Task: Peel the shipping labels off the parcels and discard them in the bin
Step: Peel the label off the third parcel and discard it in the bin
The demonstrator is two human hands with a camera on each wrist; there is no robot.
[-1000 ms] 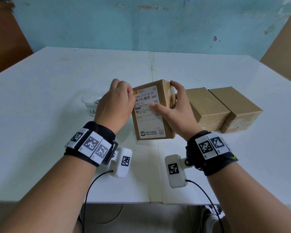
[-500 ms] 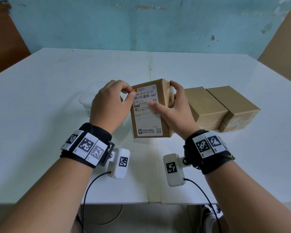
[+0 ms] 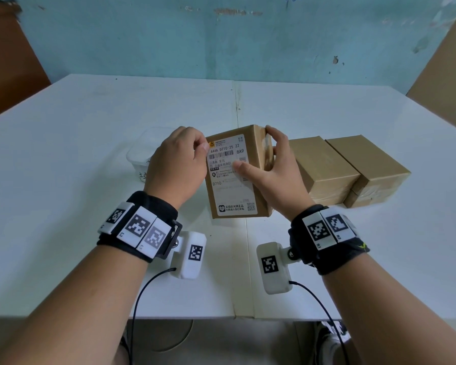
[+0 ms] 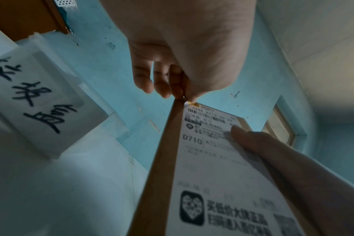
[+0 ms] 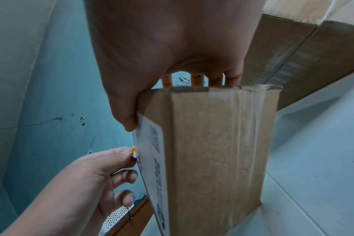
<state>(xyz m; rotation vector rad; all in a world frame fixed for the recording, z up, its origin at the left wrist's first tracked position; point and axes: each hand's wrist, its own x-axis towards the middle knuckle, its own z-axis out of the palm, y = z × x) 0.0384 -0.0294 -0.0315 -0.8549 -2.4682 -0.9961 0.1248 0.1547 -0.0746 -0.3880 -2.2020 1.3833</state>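
Note:
A brown cardboard parcel (image 3: 259, 154) stands tilted on its end at the middle of the white table (image 3: 90, 127). A white shipping label (image 3: 229, 180) covers the face turned to me. My left hand (image 3: 200, 148) pinches the label's top left corner, by the orange mark, between thumb and forefinger. The corner (image 5: 134, 151) stands slightly off the cardboard. My right hand (image 3: 274, 172) holds the parcel, with the thumb (image 4: 251, 138) pressed on the label and the fingers over the far top edge. In the right wrist view the taped side of the parcel (image 5: 216, 143) fills the middle.
A translucent plastic bin (image 3: 138, 154) with a handwritten paper tag (image 4: 40, 92) sits on the table just left of my left hand. Two more brown parcels (image 3: 321, 167) (image 3: 369, 164) lie side by side to the right. A large cardboard sheet (image 3: 445, 61) leans at the far right.
My left hand came off the parcel's left side and moved to the label's top left corner, which it now pinches. My right hand kept its hold on the parcel.

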